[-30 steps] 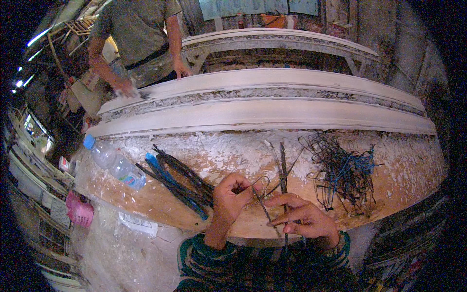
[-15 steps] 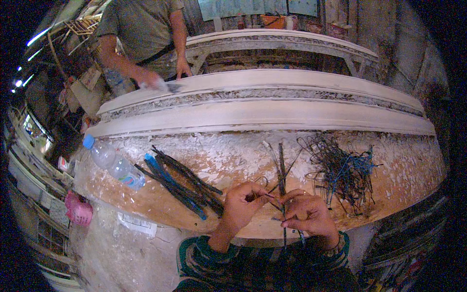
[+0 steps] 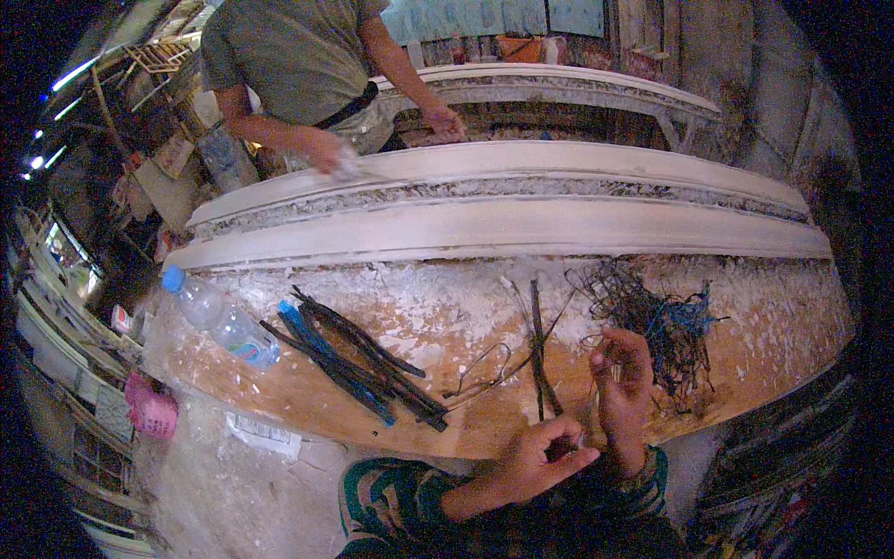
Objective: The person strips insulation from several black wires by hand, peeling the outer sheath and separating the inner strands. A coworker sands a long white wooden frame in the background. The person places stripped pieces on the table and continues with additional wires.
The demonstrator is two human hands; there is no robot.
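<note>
My left hand (image 3: 545,461) is low at the board's near edge, its thumb and forefinger pinched toward each other; what lies between them is too small to make out. Just right of it and higher, my right hand (image 3: 624,377) is raised with curled fingers, and anything held in them is hidden or too thin to tell. Thin dark strips (image 3: 537,349) lie crossed on the board left of my right hand. Beyond that hand, to the right, is a tangled heap of black and blue strands (image 3: 684,335). A bundle of dark and blue strips (image 3: 358,359) lies left.
A clear plastic bottle with a blue cap (image 3: 219,317) lies on the board's (image 3: 484,410) left end. Long white mouldings (image 3: 503,228) run across behind. Beyond them a co-worker (image 3: 298,84) moves one hand along a moulding. A pink bag (image 3: 151,407) is at lower left.
My hands have come apart from the dark strips. The left moved down and right, the right moved up. The crossed strips stay on the board. The co-worker's hands shifted right.
</note>
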